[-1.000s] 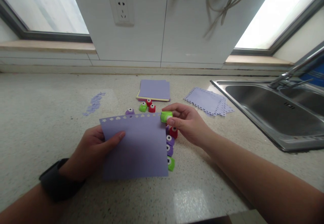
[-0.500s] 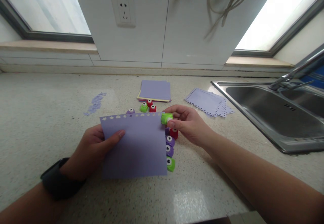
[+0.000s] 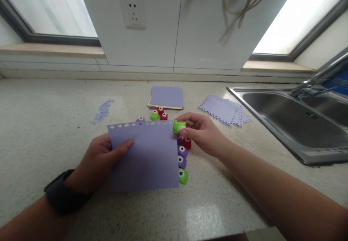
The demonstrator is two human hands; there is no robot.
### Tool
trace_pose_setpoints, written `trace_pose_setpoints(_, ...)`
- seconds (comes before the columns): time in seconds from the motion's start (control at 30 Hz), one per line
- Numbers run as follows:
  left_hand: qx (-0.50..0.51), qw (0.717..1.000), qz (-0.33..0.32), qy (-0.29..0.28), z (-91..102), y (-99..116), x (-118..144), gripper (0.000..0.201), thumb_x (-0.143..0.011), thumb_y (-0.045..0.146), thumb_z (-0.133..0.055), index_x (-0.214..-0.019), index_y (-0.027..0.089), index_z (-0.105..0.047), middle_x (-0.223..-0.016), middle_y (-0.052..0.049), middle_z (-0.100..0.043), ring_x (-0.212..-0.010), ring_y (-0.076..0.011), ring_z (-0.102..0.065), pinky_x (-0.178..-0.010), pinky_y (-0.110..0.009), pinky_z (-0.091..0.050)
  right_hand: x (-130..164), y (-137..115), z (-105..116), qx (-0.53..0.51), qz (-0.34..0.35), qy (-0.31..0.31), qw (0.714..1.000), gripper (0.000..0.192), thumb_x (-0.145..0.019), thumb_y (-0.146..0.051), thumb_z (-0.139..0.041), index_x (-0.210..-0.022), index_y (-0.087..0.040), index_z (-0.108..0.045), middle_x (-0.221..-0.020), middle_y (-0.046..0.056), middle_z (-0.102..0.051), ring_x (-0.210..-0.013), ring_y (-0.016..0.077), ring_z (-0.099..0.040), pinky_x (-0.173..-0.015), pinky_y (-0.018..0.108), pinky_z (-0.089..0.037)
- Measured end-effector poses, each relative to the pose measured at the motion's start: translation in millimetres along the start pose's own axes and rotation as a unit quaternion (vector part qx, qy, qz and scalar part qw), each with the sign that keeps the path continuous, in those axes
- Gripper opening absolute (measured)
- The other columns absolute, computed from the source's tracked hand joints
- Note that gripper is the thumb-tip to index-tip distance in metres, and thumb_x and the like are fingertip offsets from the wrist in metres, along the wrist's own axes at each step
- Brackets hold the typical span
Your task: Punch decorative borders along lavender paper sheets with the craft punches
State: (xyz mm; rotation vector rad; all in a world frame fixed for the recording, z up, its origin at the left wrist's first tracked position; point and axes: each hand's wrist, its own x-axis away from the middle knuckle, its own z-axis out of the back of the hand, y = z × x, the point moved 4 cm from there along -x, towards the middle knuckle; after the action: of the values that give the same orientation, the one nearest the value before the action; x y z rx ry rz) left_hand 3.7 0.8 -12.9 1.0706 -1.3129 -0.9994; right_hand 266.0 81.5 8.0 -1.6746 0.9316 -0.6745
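One dark wristband [image 3: 66,193] sits at far left, below the left hand [image 3: 98,161], which pinches the near side of a purple sheet [image 3: 144,161], thumb on the face and fingers behind. Beyond this hand, purple paper clippings [image 3: 102,112] lie scattered on the speckled countertop [image 3: 40,125]. The sheet occupies the space between the two hands, with a row of small cut-outs along its top edge. Past that edge stand a purple punch [image 3: 140,119], a green-and-red cluster of punches [image 3: 154,115] and a paper stack [image 3: 167,96]. At the sheet's upper right corner, the right hand [image 3: 203,134] grips a green punch [image 3: 178,127] between thumb and fingers — other punches [image 3: 181,161] line the sheet's right side below. Farther right: edge-punched sheets [image 3: 221,108], then a steel sink [image 3: 288,121].
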Motion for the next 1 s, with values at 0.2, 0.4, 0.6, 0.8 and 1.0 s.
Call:
trace_pose_setpoints(0.2,0.002,1.000,0.002,0.003,-0.9,-0.4,-1.7,0.039,-0.078,0.048,-0.085,-0.099,0.018,-0.072,-0.091,-0.005,-0.078,-0.071,-0.0168,-0.071,-0.062,-0.024,-0.060,-0.6,1.2,1.5,0.010,-0.001,0.003,1.000,0.041,-0.071,-0.025,-0.092,-0.104,-0.014,-0.071,-0.089,0.006,-0.076,-0.075,0.0127,-0.074,-0.069,0.021,-0.060)
trace_pose_setpoints(0.4,-0.004,1.000,0.005,0.011,-0.7,0.2,-1.1,0.043,-0.077,0.048,-0.085,-0.102,0.016,-0.072,-0.093,-0.007,-0.078,-0.072,-0.0175,-0.071,-0.063,-0.024,-0.060,-0.2,2.5,2.9,0.014,0.005,-0.011,1.000,0.039,-0.073,-0.025,-0.091,-0.106,-0.015,-0.071,-0.090,0.005,-0.076,-0.077,0.0130,-0.074,-0.069,0.021,-0.060)
trace_pose_setpoints(0.6,-0.005,1.000,0.002,0.009,2.4,-2.7,0.0,0.040,-0.079,0.048,-0.084,-0.101,0.016,-0.072,-0.094,-0.007,-0.078,-0.072,-0.0183,-0.071,-0.063,-0.026,-0.060,-0.3,2.9,2.9,0.015,0.008,-0.011,1.000,0.037,-0.074,-0.024,-0.090,-0.106,-0.016,-0.071,-0.089,0.004,-0.076,-0.076,0.0119,-0.073,-0.068,0.020,-0.059)
trace_pose_setpoints(0.8,-0.006,1.000,0.002,0.008,2.2,-4.2,-2.2,0.038,-0.079,0.046,-0.084,-0.102,0.018,-0.072,-0.091,-0.006,-0.078,-0.074,-0.0187,-0.072,-0.064,-0.026,-0.060,-0.8,2.6,0.7,0.012,0.007,-0.015,1.000,0.037,-0.074,-0.024,-0.090,-0.105,-0.016,-0.072,-0.089,0.004,-0.076,-0.076,0.0117,-0.073,-0.068,0.020,-0.059)
trace_pose_setpoints(1.0,-0.038,0.999,-0.007,0.010,2.1,-2.1,-1.8,0.040,-0.079,0.049,-0.082,-0.099,0.016,-0.072,-0.095,-0.008,-0.078,-0.071,-0.0196,-0.071,-0.061,-0.027,-0.059,-0.7,2.3,1.6,0.024,0.004,-0.008,1.000,0.039,-0.074,-0.028,-0.090,-0.105,-0.015,-0.072,-0.087,0.004,-0.075,-0.073,0.0123,-0.071,-0.066,0.022,-0.058)
